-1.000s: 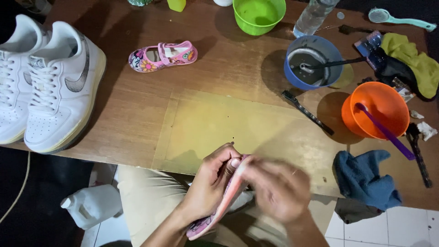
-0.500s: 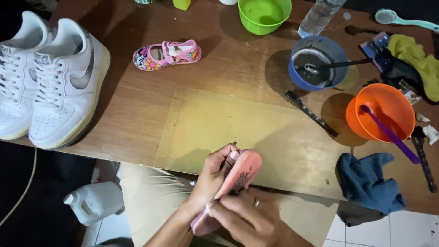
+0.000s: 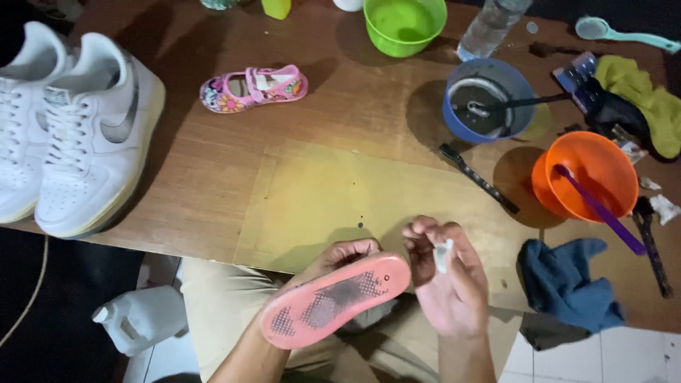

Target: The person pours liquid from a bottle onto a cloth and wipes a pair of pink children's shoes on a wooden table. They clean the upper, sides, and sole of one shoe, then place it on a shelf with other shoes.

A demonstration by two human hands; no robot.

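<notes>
Pink child's shoe [image 3: 333, 301] is held sole-up over the person's lap, at the near edge of the surface [image 3: 213, 191], its worn salmon sole showing a dark gridded tread. From beneath, the left hand [image 3: 333, 257] grips it, fingers curling over the far side. Just to its right, the right hand [image 3: 447, 276] is raised beside the toe, fingertips pinching a small white scrap [image 3: 443, 253]. Its matching shoe [image 3: 253, 88], pink with a flowered toe, lies further up the wood. Two white sneakers [image 3: 67, 135] stand at the left. To the right lie a blue rag [image 3: 571, 287], an orange bowl [image 3: 592, 174] holding a purple brush [image 3: 599, 209], a blue bowl [image 3: 486, 99] and a green bowl [image 3: 404, 25]. A white jug [image 3: 142, 319] stands on the floor.
</notes>
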